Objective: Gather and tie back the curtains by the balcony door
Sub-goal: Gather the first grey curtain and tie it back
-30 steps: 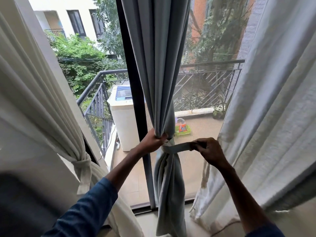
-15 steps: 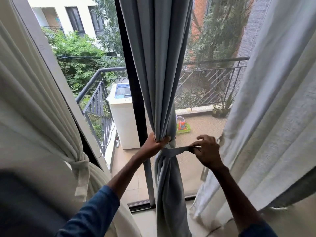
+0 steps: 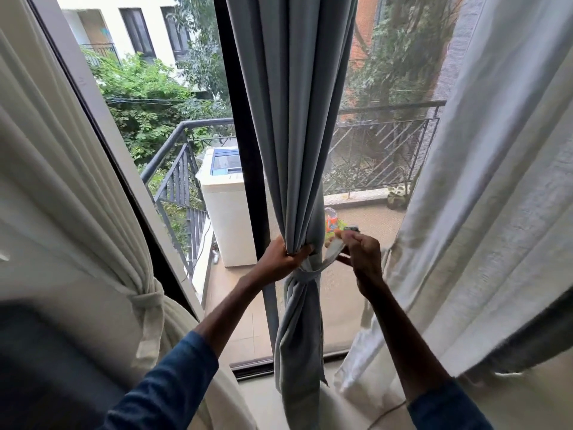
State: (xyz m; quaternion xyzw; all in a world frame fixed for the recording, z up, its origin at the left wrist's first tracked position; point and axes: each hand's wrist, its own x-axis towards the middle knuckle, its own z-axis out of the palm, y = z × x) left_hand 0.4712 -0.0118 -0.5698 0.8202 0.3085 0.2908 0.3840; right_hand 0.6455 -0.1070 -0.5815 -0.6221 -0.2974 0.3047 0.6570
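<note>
A grey-blue curtain (image 3: 294, 119) hangs bunched in front of the dark door post. A matching tie strap (image 3: 305, 274) wraps its waist. My left hand (image 3: 283, 259) squeezes the gathered folds just above the strap. To the right, my right hand (image 3: 364, 256) pinches the strap's loose end (image 3: 333, 251) and lifts it up and away from the bundle. On the left, a cream curtain (image 3: 62, 181) is gathered and held by its own knotted tie (image 3: 145, 301). A white sheer curtain (image 3: 483, 212) hangs loose on the right.
Beyond the glass lies a tiled balcony with a white washing machine (image 3: 229, 218), a dark metal railing (image 3: 378, 144) and a small colourful toy (image 3: 333, 223). The dark door post (image 3: 248, 150) stands just behind the grey curtain. Trees and buildings fill the background.
My right hand has raised the strap end from level with the wrap to above it, closer to the curtain. The left hand keeps its grip on the folds.
</note>
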